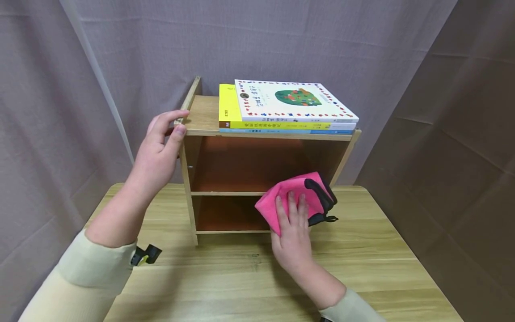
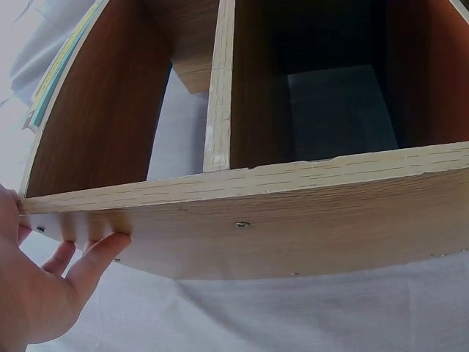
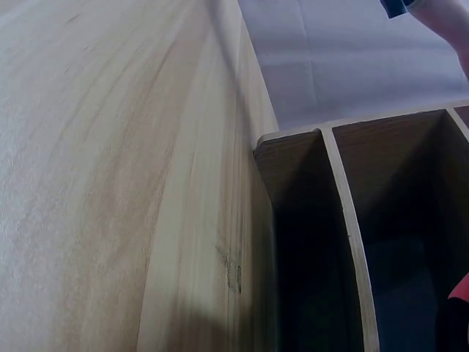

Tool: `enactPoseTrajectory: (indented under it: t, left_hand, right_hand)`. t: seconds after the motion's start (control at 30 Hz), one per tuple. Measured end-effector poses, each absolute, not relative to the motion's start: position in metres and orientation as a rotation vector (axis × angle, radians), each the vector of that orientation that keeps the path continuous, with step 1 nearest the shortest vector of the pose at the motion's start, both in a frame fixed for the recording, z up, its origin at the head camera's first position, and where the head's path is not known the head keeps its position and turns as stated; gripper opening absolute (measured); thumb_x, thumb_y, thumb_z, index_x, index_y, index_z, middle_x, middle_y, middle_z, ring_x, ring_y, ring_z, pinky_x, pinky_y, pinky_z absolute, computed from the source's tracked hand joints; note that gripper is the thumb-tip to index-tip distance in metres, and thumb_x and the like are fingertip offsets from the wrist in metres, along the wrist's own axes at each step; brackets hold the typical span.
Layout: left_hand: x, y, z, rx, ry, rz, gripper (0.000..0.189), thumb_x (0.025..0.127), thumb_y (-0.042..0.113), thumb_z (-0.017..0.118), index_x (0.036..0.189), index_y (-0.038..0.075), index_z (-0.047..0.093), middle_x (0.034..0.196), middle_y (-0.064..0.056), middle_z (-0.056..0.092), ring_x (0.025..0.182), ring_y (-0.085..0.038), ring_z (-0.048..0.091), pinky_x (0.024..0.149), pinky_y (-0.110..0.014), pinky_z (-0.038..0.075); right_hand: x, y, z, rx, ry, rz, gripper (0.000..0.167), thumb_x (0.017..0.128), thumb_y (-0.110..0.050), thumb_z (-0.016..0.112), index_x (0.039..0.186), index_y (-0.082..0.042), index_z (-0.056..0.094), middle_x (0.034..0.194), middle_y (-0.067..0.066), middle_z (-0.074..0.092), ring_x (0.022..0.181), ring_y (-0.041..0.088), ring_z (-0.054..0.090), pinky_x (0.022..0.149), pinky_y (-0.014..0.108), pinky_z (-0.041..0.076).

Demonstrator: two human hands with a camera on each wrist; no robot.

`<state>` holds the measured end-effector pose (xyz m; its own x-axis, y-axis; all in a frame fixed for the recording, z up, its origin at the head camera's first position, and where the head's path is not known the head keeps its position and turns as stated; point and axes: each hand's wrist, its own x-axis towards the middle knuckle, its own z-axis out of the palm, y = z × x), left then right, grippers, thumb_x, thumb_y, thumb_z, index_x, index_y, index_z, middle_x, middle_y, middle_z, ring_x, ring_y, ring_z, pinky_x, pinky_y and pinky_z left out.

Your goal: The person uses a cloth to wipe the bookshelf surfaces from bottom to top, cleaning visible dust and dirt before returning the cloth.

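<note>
A small wooden bookshelf (image 1: 265, 194) stands upright on the table. My left hand (image 1: 157, 150) grips its upper left corner. In the left wrist view, fingers (image 2: 95, 260) of that hand lie against the outer face of the side panel (image 2: 293, 220). A folded pink cloth (image 1: 311, 192) with black trim is in my right hand (image 1: 293, 237), in front of the shelf's right half. The fingers stretch over the cloth, while the thumb is hidden. Only a bit of the cloth (image 3: 462, 291) shows at the edge of the right wrist view.
Several books (image 1: 297, 100) lie stacked on the bookshelf's top, the uppermost one white with a green picture. The pale wooden table (image 1: 225, 286) extends in front and to both sides. Grey curtains (image 1: 273, 40) hang behind and at the sides.
</note>
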<state>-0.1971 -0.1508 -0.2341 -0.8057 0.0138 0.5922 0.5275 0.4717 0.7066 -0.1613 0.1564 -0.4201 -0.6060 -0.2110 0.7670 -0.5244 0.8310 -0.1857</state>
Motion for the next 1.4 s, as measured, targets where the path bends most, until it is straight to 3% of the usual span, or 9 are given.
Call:
enactPoseTrajectory:
  t: [0.17, 0.47, 0.73, 1.03, 1.4]
  left_hand:
    - [-0.196, -0.151, -0.232, -0.453, -2.21, -1.32, 0.04, 0.105, 0.043, 0.043, 0.142, 0.027, 0.051, 0.139, -0.002, 0.043, 0.117, -0.019, 0.048, 0.091, -0.043, 0.04]
    - [-0.198, -0.151, -0.233, -0.455, -2.216, -1.317, 0.042, 0.105, 0.044, 0.042, 0.142, 0.027, 0.051, 0.139, -0.002, 0.042, 0.117, -0.02, 0.048, 0.091, -0.043, 0.041]
    - [-0.198, -0.15, -0.235, -0.448, -2.216, -1.319, 0.043, 0.105, 0.045, 0.042, 0.142, 0.026, 0.05, 0.138, -0.003, 0.042, 0.113, -0.018, 0.047, 0.087, -0.04, 0.041]
    - [-0.196, -0.149, -0.235, -0.443, -2.21, -1.323, 0.041, 0.105, 0.044, 0.043, 0.142, 0.027, 0.051, 0.139, -0.002, 0.042, 0.118, -0.021, 0.047, 0.093, -0.045, 0.04]
    - [-0.195, -0.149, -0.233, -0.442, -2.211, -1.319, 0.041, 0.105, 0.043, 0.043, 0.142, 0.026, 0.051, 0.14, -0.003, 0.042, 0.119, -0.021, 0.046, 0.094, -0.044, 0.04]
  right_hand:
    - [-0.162, 0.154, -0.419, 0.547, -2.219, 0.477, 0.077, 0.085, -0.012, 0.061, 0.156, -0.016, 0.031, 0.164, 0.01, 0.016, 0.149, 0.043, 0.006, 0.11, 0.072, 0.018]
    - [-0.165, 0.154, -0.418, 0.638, -2.174, 0.387, 0.073, 0.083, -0.013, 0.057, 0.153, -0.01, 0.035, 0.163, 0.014, 0.016, 0.149, 0.044, 0.007, 0.119, 0.058, 0.007]
    - [-0.164, 0.153, -0.413, 0.68, -2.19, 0.355, 0.069, 0.084, -0.014, 0.059, 0.15, -0.012, 0.04, 0.162, 0.014, 0.021, 0.147, 0.045, 0.011, 0.116, 0.063, 0.013]
    - [-0.164, 0.153, -0.409, 0.703, -2.199, 0.296, 0.051, 0.1, -0.03, 0.035, 0.147, -0.015, 0.046, 0.156, 0.015, 0.031, 0.147, 0.043, 0.016, 0.113, 0.065, 0.018]
    - [-0.162, 0.147, -0.398, 0.755, -2.213, 0.228, 0.06, 0.087, -0.018, 0.055, 0.147, -0.015, 0.048, 0.158, 0.014, 0.029, 0.148, 0.041, 0.014, 0.112, 0.066, 0.019]
